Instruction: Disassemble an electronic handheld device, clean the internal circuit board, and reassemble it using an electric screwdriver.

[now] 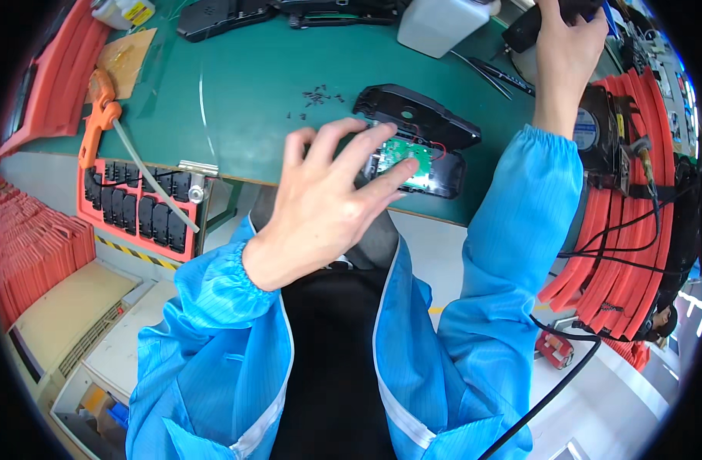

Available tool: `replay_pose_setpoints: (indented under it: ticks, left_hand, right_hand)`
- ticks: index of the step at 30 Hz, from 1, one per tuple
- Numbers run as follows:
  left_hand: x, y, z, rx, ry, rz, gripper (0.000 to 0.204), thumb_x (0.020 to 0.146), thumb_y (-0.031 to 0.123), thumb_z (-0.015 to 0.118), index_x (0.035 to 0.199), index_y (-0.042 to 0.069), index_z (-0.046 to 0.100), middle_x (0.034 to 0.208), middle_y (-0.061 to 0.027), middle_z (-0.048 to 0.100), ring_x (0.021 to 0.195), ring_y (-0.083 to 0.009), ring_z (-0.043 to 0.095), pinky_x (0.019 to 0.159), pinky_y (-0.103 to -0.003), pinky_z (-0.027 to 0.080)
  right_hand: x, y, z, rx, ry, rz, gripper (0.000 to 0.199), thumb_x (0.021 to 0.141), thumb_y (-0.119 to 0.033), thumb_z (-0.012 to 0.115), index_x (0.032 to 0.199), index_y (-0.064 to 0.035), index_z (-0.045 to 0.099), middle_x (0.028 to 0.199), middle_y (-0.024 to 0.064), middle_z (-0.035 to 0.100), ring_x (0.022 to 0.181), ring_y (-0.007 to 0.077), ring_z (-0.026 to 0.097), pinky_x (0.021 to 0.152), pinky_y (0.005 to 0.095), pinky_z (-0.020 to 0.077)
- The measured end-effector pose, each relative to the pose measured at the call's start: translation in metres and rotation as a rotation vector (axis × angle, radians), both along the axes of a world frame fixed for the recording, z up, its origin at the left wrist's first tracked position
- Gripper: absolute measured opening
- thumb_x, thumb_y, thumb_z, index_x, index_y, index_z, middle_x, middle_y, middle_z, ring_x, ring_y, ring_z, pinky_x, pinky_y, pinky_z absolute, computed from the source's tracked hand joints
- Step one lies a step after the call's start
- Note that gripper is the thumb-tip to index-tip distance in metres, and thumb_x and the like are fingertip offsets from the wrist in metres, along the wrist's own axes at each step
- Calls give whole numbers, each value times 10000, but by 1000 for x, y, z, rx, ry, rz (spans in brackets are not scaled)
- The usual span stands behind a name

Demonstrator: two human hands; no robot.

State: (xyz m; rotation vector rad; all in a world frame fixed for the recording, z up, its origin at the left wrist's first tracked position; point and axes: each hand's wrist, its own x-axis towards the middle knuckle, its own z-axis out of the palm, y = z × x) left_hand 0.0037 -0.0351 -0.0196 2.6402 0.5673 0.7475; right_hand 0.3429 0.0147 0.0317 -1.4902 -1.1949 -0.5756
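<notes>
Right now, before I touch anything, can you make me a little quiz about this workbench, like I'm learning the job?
1. True or false: the left hand is touching the green circuit board.
2. Fill in the blank: the small dark screws lie loose on a tabletop coloured ____.
3. Which of these is farthest left in the picture?
A. the small dark screws
B. the orange glue gun
C. the green circuit board

Key: 1. True. 2. Green. 3. B.
</notes>
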Motion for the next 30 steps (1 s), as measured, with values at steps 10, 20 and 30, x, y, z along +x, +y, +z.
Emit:
replay_pose_setpoints:
  ticks: [10, 20, 30]
  left_hand:
    - [-4, -7, -7, -31, -2, 81, 459, 765, 217, 876, 1217, 217, 793, 1439, -84, 629, 1276, -324, 568, 956, -452, 433]
    - [-2, -4, -5, -77, -31, 60, 408, 790, 224, 849, 1195, 201, 810, 1415, -86, 631, 1276, -328, 560, 962, -440, 431]
    - [-6, -2, -8, -26, -72, 45, 359, 701, 161, 799, 1058, 125, 816, 1277, -117, 644, 1240, -350, 565, 950, -458, 425]
  right_hand:
    - [-41, -53, 61, 327, 554, 847, 388, 1072, -340, 532, 978, 22, 639, 838, 108, 639, 783, 274, 655, 881, 528, 581]
    - [-139, -55, 59, 53, 649, 1216, 705, 1015, -633, 400, 1213, 6, 620, 881, 86, 610, 741, 243, 576, 778, 460, 500]
    - [-190, -12, 16, 62, 799, 1508, 1100, 899, -914, 306, 1443, 11, 550, 877, 84, 603, 689, 221, 516, 684, 418, 417]
